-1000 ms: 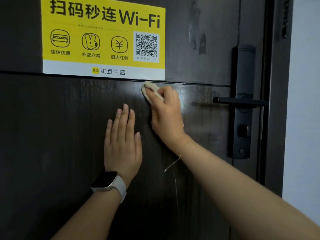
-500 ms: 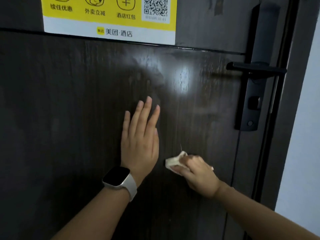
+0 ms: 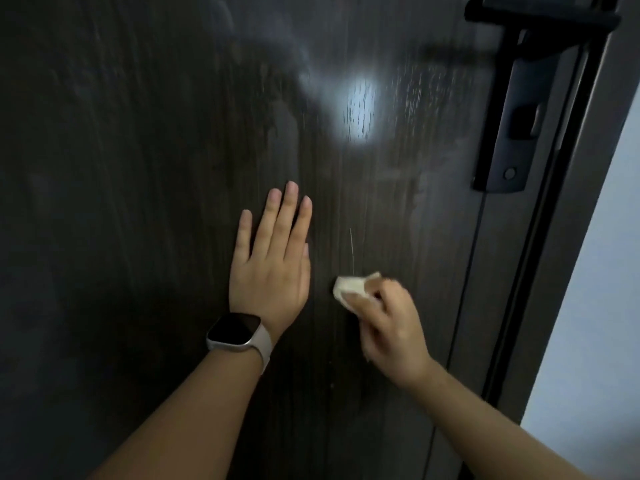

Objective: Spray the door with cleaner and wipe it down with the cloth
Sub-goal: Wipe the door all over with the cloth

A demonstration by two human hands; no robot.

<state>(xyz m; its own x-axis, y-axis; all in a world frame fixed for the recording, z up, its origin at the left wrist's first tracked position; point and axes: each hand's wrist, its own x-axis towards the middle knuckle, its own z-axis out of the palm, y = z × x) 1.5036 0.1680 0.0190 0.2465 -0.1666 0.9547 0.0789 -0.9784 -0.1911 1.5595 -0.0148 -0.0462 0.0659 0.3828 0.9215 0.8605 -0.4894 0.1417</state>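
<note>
Count: one door (image 3: 145, 168), one cloth (image 3: 349, 286), one handle set (image 3: 519, 98), one watch (image 3: 239, 336), two hands. Landmark = handle set, top right of the door.

Left hand (image 3: 273, 268): well below and left of the handle set, flat on the door, fingers straight and together pointing up, holding nothing. Watch on that wrist, screen dark.

Right hand (image 3: 388, 323): below the handle set, just right of the left hand, not touching it. Fingers curled round the wadded pale cloth, pressing it on the door; the cloth sticks out at the fingertips, up-left. Hand slightly blurred.

Bright glare patch (image 3: 360, 112) left of the handle set, with hazy smears around it.
</note>
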